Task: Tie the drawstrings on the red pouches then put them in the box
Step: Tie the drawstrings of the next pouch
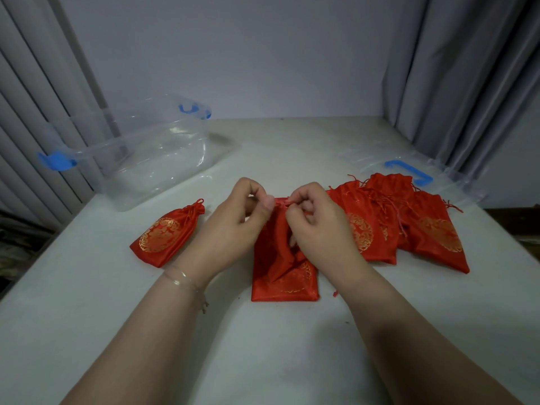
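A red pouch with a gold emblem [285, 276] lies flat at the middle of the white table. My left hand [233, 226] and my right hand [318, 226] meet at its gathered top, each pinching a red drawstring there. To the left lies another red pouch [166, 233] with its neck cinched and its strings knotted. A pile of several red pouches [409, 223] with loose strings lies to the right. The clear plastic box [152, 159] with blue latches stands at the back left, holding nothing that I can see.
The box's clear lid with a blue handle [409, 171] lies flat at the back right, partly under the pile. Grey curtains hang on both sides and a plain wall stands behind. The white table [263, 361] spreads bare in front of the pouch.
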Tool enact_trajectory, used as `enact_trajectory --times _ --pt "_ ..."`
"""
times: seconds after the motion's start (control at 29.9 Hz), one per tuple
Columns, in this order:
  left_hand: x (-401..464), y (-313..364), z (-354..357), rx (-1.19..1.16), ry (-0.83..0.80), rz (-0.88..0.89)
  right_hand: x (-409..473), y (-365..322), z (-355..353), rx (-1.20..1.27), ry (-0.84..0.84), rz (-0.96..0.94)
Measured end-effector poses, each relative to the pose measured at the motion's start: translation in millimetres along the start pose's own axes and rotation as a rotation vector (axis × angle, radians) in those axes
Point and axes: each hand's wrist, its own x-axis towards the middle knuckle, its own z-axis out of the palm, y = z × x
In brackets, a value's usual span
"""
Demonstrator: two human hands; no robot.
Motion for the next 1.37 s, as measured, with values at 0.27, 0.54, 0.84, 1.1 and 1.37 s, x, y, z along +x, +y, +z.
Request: enact_trajectory --times 0.27,0.54,0.84,1.1,1.37 --pt "11.8 -17.1 -23.3 -0.012 0.340 -0.118 3.6 8.2 -3.4 -0.125 0.014 0.037" --pt "9.9 -60.6 -45.4 0.942 0.269 -0.384 6.3 21.7 -7.9 -0.634 -0.201 0.117" --pt "10.7 -23.2 0.2 0.468 -0.102 0.072 5.7 21.9 -11.0 -0.617 -0.261 0.152" --pt "11.7 -33.9 20.6 0.408 -0.244 -0.076 8.6 24.5 -7.8 -0.442 -0.208 0.090" --pt "13.3 -25.6 4.7 -0.183 0.007 -0.153 11.8 14.2 -11.3 -0.023 -0.149 0.222"
